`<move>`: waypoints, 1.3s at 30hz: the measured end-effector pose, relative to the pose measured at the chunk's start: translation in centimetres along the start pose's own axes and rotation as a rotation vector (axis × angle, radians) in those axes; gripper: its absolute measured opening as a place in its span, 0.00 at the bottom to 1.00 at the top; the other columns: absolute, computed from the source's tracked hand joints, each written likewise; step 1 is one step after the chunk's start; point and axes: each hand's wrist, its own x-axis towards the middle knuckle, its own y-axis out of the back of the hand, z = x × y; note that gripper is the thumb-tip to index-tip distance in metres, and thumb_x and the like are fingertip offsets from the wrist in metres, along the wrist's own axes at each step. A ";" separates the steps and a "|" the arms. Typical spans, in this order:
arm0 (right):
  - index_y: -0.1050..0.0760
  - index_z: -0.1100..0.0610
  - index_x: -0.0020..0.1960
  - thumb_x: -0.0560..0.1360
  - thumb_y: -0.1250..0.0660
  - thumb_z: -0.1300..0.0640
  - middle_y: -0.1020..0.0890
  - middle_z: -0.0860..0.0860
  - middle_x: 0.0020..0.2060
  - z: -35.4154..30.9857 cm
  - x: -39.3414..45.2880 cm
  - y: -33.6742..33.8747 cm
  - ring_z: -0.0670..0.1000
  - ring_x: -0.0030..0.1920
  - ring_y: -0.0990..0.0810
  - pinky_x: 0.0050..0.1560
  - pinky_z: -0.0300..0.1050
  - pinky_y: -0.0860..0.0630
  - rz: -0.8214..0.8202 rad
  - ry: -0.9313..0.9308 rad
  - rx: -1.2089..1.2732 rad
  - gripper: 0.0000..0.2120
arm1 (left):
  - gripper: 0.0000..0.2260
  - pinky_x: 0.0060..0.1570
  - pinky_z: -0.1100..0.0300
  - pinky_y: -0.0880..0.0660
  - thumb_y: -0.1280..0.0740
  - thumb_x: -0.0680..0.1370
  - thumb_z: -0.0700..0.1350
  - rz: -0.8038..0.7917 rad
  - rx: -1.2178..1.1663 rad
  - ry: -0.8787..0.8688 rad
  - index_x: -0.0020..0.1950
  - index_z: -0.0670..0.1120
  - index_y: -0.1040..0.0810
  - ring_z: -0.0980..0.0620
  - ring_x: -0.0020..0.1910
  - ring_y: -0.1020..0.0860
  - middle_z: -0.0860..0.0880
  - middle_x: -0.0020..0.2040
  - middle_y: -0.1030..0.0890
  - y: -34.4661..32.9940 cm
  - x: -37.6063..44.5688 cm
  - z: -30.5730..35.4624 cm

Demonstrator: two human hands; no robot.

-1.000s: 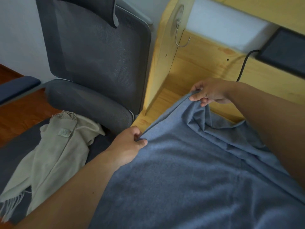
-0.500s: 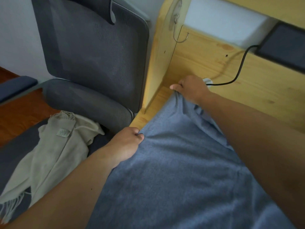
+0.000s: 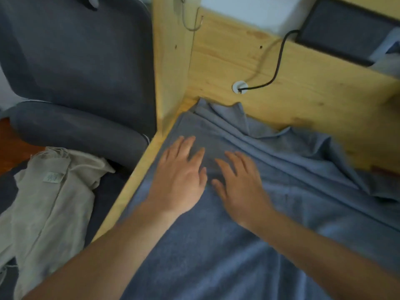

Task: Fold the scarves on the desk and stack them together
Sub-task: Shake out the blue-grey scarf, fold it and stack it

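While two scarves are in view, only one lies on the desk point(image 3: 138, 180): the blue scarf point(image 3: 216, 245), spread over most of the top, its left edge running just inside the desk's bare left rim and its far end bunched against the wooden back panel point(image 3: 313, 83). Left hand point(image 3: 179, 180) and right hand point(image 3: 240, 187), side by side, press flat on it, fingers straight, gripping nothing. One beige scarf point(image 3: 49, 202) lies crumpled on the one grey chair point(image 3: 75, 72), left of the desk. One black cable point(image 3: 275, 70) enters a grommet at the far side.

back panel point(image 3: 303, 87) + cable point(image 3: 278, 61) block far side | chair point(image 3: 71, 68) — left
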 end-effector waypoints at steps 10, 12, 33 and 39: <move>0.48 0.48 0.82 0.77 0.69 0.29 0.49 0.53 0.82 8.9 -14.9 0.3 0.56 0.81 0.55 0.81 0.56 0.54 -0.202 -0.513 0.033 0.41 | 0.29 0.72 0.34 0.37 0.51 0.84 0.55 -0.110 0.136 0.146 0.76 0.34 0.32 0.28 0.71 0.34 0.29 0.73 0.33 -3.8 1.9 -3.1; 0.49 0.47 0.82 0.75 0.71 0.28 0.51 0.51 0.82 10.1 -15.7 0.5 0.53 0.81 0.57 0.80 0.51 0.60 -0.219 -0.483 0.084 0.42 | 0.27 0.64 0.33 0.34 0.44 0.83 0.53 -0.076 0.159 0.258 0.74 0.34 0.32 0.27 0.65 0.31 0.28 0.68 0.30 -3.2 2.2 -2.1; 0.43 0.50 0.81 0.81 0.59 0.34 0.42 0.54 0.81 10.9 -17.3 0.5 0.57 0.81 0.47 0.80 0.57 0.48 -0.220 -0.452 0.001 0.35 | 0.24 0.55 0.49 0.20 0.23 0.68 0.44 -0.185 -0.510 1.024 0.61 0.36 0.22 0.37 0.56 0.19 0.40 0.59 0.18 0.6 6.9 -3.2; 0.44 0.50 0.82 0.80 0.61 0.34 0.43 0.53 0.81 10.8 -17.2 0.7 0.56 0.81 0.48 0.80 0.57 0.49 -0.230 -0.455 -0.010 0.35 | 0.19 0.56 0.46 0.23 0.24 0.74 0.52 -0.183 -0.291 0.913 0.52 0.38 0.23 0.35 0.56 0.21 0.41 0.52 0.19 0.7 5.9 -3.4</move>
